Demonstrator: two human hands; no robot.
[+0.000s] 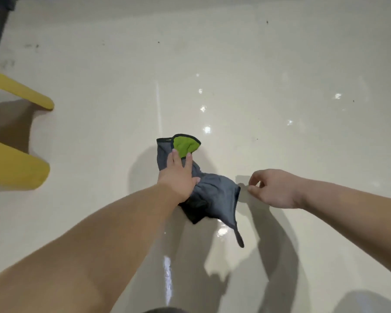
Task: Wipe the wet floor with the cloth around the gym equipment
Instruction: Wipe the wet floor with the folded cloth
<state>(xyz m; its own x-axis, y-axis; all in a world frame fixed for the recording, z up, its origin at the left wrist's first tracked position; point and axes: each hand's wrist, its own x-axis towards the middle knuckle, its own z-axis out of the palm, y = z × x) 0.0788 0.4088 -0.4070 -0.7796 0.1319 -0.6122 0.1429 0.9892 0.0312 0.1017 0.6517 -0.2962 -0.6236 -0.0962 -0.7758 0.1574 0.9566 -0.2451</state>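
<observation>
At 12 o'clock on wet floor (280, 64), left hand (178, 175) presses flat on bunched cloth (219, 193); right hand (273, 188) empty, loosely curled; flatten cloth first.

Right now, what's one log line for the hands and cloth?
left hand: flat on cloth | right hand: beside cloth, holding nothing | floor: wet sheen

Two bare arms show, uncovered from the hands to the picture's edge, with no sleeve hem in sight. The left hand (178, 175) and its forearm appear left of the crumpled grey microfibre cloth with a green underside (215, 193); the right hand (273, 188) and its forearm appear right of it. Below the cloth, at the bottom edge, is a dark rounded patch, possibly clothing.
</observation>
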